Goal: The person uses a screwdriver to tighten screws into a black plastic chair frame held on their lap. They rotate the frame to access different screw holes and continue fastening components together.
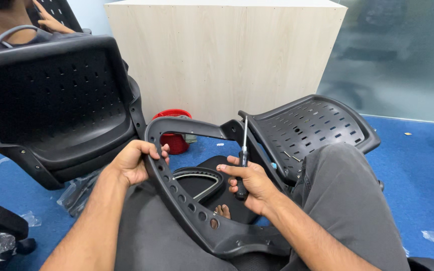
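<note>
A black perforated chair shell (51, 105) stands on the left, tilted back on the blue carpet (418, 165). Another black perforated seat panel (317, 125) lies to the right. Between them, near the carpet, sits a red basket (174, 135), just in front of a pale wood-grain cabinet (222, 55). Clear plastic wrapping (76, 193) lies crumpled under the left shell. A frosted glass wall (403, 60) rises behind on the right. At the top left corner another person's shoulder (6, 32) shows

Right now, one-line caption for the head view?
Left hand grips a black chair frame across the lap; right hand holds a screwdriver upright.
</note>
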